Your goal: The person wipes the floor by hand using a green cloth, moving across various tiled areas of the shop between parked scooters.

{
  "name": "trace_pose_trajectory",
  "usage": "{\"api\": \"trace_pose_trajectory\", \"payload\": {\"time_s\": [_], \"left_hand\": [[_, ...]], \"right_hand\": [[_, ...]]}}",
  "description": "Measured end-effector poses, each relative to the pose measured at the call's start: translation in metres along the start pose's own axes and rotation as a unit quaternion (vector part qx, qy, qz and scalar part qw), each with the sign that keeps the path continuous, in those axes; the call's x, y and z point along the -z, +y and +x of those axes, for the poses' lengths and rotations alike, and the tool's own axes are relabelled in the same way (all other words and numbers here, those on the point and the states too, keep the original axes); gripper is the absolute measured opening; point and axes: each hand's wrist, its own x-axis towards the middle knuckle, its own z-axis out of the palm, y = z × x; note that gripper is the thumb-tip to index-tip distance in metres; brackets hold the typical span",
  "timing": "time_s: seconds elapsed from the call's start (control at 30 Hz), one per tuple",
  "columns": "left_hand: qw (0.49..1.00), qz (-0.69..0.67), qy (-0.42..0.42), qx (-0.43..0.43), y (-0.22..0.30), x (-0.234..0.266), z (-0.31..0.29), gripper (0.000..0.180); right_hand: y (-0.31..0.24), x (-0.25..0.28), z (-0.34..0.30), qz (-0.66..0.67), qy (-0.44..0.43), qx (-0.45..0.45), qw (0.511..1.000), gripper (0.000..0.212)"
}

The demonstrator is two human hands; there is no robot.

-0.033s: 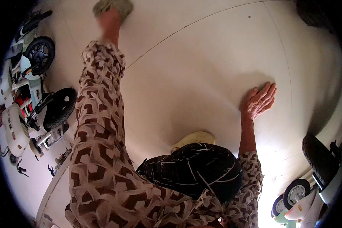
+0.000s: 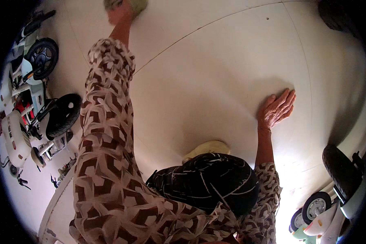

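At the top left edge, my left hand (image 2: 119, 14) presses a greenish cloth (image 2: 139, 5) against the pale tiled floor (image 2: 215, 81). The hand is smeared by motion, and the cloth runs partly out of the picture. My left arm stretches far forward in a brown patterned sleeve (image 2: 105, 122). On the right, my right hand (image 2: 275, 109) lies flat on the floor, its fingers extended and nothing in it. Between my arms shows a bent knee in black trousers (image 2: 207, 181), with a yellowish shoe (image 2: 207, 150) sticking out beyond it.
Several parked scooters (image 2: 18, 134) line the left side, a black wheel (image 2: 42, 59) reaching toward my left arm. More wheels (image 2: 316, 206) and a black tyre (image 2: 341, 168) stand at lower right. A dark object (image 2: 333, 16) sits at the top right corner.
My left hand and the cloth have slid slightly forward, further toward the top edge. My right hand stays where it was.
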Motion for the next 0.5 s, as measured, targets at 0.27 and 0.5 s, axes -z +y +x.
{"api": "trace_pose_trajectory", "payload": {"time_s": [0.27,0.5], "left_hand": [[0.826,-0.207,0.322,-0.415,0.083,0.007,-0.1,0.039],[0.937,-0.264,0.195,-0.117,-0.066,-0.118,0.026,0.037]], "right_hand": [[0.006,0.01,-0.008,0.007,0.006,0.006,1.0,0.053],[0.01,0.018,0.002,0.002,-0.013,0.012,1.0,0.055]]}}
